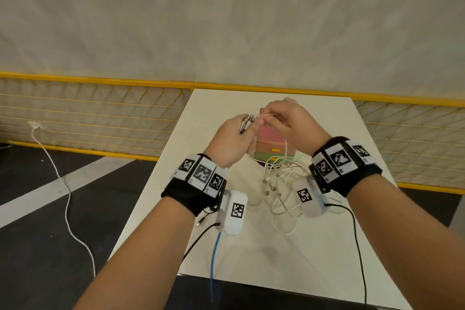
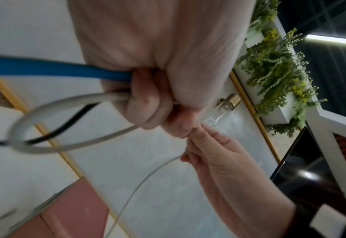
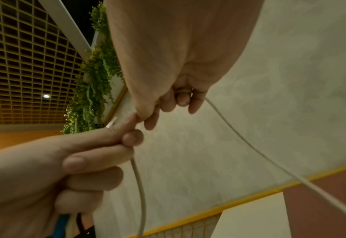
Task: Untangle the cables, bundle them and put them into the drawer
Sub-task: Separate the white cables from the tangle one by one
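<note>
Both hands are raised over the small pink and green drawer box (image 1: 269,134), whose drawer with an orange handle (image 1: 276,150) looks closed. My left hand (image 1: 247,131) is a fist gripping a loop of white cable (image 2: 25,128), with metal plug ends (image 1: 245,123) sticking out above it. A blue lead (image 2: 56,66) and a black lead (image 2: 70,122) run up to that fist. My right hand (image 1: 266,114) touches the left one and pinches a thin white cable (image 3: 249,145) that hangs down toward the tangle of white cables (image 1: 281,178) on the table.
The white table (image 1: 327,246) ends at a yellow-framed mesh fence (image 1: 95,111) in front of a pale wall. A white cord (image 1: 68,206) trails over the dark floor at left. Black and blue leads hang from the wrist units over the table's near edge.
</note>
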Available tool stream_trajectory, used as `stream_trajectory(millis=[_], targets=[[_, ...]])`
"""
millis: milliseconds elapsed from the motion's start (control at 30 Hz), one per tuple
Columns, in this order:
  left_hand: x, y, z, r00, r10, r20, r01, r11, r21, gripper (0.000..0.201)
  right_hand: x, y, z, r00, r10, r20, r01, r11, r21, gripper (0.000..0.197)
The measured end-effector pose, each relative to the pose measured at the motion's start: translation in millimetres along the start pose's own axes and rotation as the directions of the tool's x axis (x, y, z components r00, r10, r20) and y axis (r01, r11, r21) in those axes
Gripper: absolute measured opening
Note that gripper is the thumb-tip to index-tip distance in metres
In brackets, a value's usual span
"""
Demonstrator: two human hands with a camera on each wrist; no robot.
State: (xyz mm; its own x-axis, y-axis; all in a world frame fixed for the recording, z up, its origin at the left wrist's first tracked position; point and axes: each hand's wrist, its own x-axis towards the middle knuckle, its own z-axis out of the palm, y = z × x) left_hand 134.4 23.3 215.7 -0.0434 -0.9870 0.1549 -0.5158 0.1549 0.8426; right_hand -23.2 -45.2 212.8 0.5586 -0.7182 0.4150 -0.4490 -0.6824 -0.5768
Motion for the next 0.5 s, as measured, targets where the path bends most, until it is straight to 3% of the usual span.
stream_trajectory(millis=[133,233,300,400,467,500], targets=[[10.7,12.3,-9.0,0.975,0.018,-0.223,-0.081,0.958,-0.277,0.026,-16.0,20.2,-4.9,0.996,0.087,0.023,-0.089,0.992,0.090,0.025],[20.3,12.8,-13.5,0.926,0.050,-0.374,-0.170,0.941,-0.294,0.029,-25.7,39.9,0.4,0.984,0.177,0.026,-0.178,0.974,0.137,0.028],[23.4,11.1,-13.3,0.892,0.000,-0.451,-0.171,0.925,-0.339,0.028,-27.1,50.4,-0.3,0.975,0.222,0.020,-0.222,0.963,0.150,0.027],[25.0,8.5,-14.2,0.853,-0.039,-0.521,-0.161,0.929,-0.332,0.022,-28.1,54.7,-6.9,0.962,0.273,0.030,-0.274,0.949,0.156,0.027],[24.4,8.6,-9.9,0.870,0.029,-0.491,-0.184,0.945,-0.271,0.013,-26.8,50.1,-10.2,0.965,0.260,0.047,-0.263,0.956,0.129,0.025],[23.9,8.4,-5.9,0.896,0.080,-0.437,-0.195,0.955,-0.225,0.023,-24.2,43.0,-12.1,0.972,0.230,0.056,-0.235,0.966,0.110,0.025]])
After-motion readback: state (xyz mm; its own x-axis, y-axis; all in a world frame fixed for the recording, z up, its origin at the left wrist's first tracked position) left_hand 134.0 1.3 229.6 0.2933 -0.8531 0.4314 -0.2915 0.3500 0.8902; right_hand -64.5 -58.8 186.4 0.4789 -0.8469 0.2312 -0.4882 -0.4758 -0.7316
